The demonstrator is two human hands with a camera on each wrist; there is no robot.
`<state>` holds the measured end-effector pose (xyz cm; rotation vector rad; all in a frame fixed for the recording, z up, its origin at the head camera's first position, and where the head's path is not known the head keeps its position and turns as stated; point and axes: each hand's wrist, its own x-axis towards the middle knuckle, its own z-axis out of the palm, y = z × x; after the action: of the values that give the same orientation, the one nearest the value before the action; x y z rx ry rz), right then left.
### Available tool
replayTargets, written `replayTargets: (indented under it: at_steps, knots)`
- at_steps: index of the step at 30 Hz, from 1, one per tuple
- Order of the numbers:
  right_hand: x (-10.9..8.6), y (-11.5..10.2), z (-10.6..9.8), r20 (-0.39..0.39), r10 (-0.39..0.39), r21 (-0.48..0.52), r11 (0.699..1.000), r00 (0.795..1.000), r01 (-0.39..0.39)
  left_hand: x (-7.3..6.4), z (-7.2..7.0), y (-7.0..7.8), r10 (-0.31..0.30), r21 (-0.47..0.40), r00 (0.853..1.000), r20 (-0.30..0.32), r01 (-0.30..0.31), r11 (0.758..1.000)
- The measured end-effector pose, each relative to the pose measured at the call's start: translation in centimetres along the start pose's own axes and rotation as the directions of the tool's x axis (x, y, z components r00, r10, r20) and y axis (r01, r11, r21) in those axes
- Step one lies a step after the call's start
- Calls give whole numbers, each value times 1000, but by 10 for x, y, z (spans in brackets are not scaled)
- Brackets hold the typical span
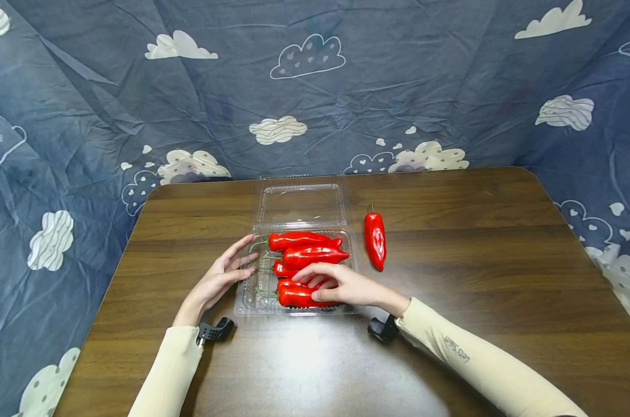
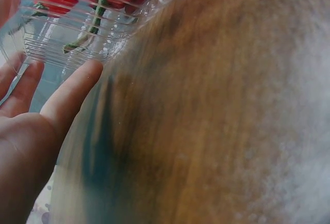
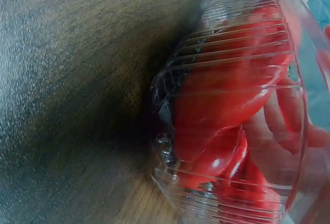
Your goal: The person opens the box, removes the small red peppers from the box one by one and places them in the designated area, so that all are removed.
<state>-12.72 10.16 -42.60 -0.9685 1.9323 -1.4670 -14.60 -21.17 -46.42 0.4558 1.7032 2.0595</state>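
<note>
A clear plastic clamshell container (image 1: 247,304) lies with its lid folded back and several long red peppers (image 1: 315,255) inside, green stems pointing left. My left hand (image 1: 218,284) is at the container's left side, thumb and fingers spread and fairly straight, fingertips at its wall. In the left wrist view, green stems (image 2: 98,17) show through the ribbed plastic. Inside the container, my right hand (image 1: 346,286) holds the nearest red pepper (image 1: 294,295), its thumb on the near side and its fingers bent over the far side. The right wrist view shows those fingers behind the pepper (image 3: 221,100).
Another red pepper (image 1: 375,240) lies on the wooden table (image 1: 476,260) to the right of the container, stem pointing away. The open transparent lid (image 1: 301,205) extends toward the table's back edge. Behind hangs a blue cloth (image 1: 315,104) with cloud prints.
</note>
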Motion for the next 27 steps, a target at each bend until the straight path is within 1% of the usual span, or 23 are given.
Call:
replayTargets:
  at_steps: [4, 10, 17, 22, 24, 27]
  knots:
    - [0, 0, 1, 8, 18, -22, 1000, 1000, -18, 0, 0, 0, 0, 1, 1000, -3, 0, 1000]
    - [-2, 1, 3, 6, 40, -109, 993, 999, -39, 0, -1, -1, 4, -3, 1000, -4, -4, 1000]
    - [-2, 1, 4, -4, 3, -161, 987, 1000, -4, 1, 0, -1, 3, -2, 1000, -4, -3, 1000]
    - [-2, 2, 5, -17, -25, -223, 975, 1000, 21, 1, 0, -1, 2, -17, 1000, -5, -2, 1000]
    - [-2, 3, 6, -28, -29, -251, 968, 999, 21, 1, 0, -1, 3, -22, 1000, -5, -3, 1000]
    - [-1, 3, 7, -46, -21, -268, 963, 999, 8, 1, 0, -2, 3, -16, 1000, -5, -4, 1000]
